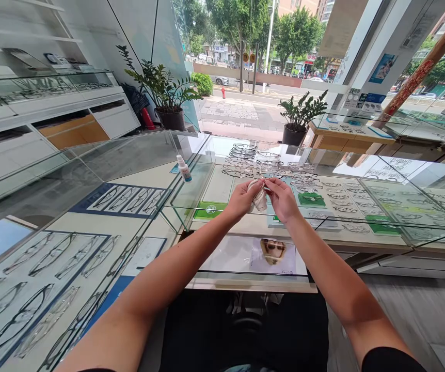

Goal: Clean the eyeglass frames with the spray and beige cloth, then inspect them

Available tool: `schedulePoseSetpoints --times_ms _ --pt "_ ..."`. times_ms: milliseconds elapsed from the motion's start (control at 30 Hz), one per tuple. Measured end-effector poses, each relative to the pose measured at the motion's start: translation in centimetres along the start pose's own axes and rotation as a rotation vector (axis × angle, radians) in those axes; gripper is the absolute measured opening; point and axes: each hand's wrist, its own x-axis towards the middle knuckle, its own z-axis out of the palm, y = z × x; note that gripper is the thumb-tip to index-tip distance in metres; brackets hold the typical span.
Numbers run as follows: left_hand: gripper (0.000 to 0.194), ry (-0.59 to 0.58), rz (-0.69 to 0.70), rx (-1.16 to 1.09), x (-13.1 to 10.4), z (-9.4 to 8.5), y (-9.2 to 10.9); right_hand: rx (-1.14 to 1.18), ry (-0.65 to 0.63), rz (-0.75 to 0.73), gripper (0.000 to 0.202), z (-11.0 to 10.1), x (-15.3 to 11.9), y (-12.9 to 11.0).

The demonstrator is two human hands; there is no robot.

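Note:
Above the glass display counter, my left hand (241,199) is closed on a pale, crumpled cloth (260,200). My right hand (282,199) meets it at the fingertips, pinched at the cloth's right side; what lies between those fingers is too small to make out. Part of the cloth hangs down between the two hands. A small white spray bottle (184,169) with a blue label stands upright on the glass to the left of my hands.
Rows of eyeglasses (241,151) lie inside the counter beyond my hands, and more frames (127,199) fill the left case. A sunglasses picture (272,254) lies below my wrists. Potted plants (294,135) stand behind the counter by the window.

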Motion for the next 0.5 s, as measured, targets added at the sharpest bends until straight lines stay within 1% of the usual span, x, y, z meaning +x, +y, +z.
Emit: schedulePoseSetpoints --times_ms 67,100,267,367,433,500 --pt "0.068 -0.005 0.014 0.007 0.1 -0.2 0.1 -0.007 0.008 0.008 0.031 0.0 0.0 -0.1" --pt "0.068 -0.026 0.010 0.005 0.1 -0.4 0.1 -0.012 0.017 0.015 0.032 0.0 0.0 -0.1" --pt "0.068 -0.255 -0.116 -0.052 0.3 -1.4 0.5 -0.025 0.074 0.016 0.031 -0.3 0.2 -0.5" --pt "0.062 -0.355 -0.170 -0.067 0.2 -2.0 1.0 -0.028 0.061 0.028 0.029 -0.6 0.3 -0.7" --pt "0.060 -0.387 -0.185 -0.052 0.1 -2.2 1.3 -0.023 0.051 0.032 0.029 -0.7 0.4 -0.8" --pt "0.060 -0.386 -0.177 -0.017 0.1 -2.2 1.5 -0.019 0.052 0.033 0.029 -0.7 0.4 -0.8"
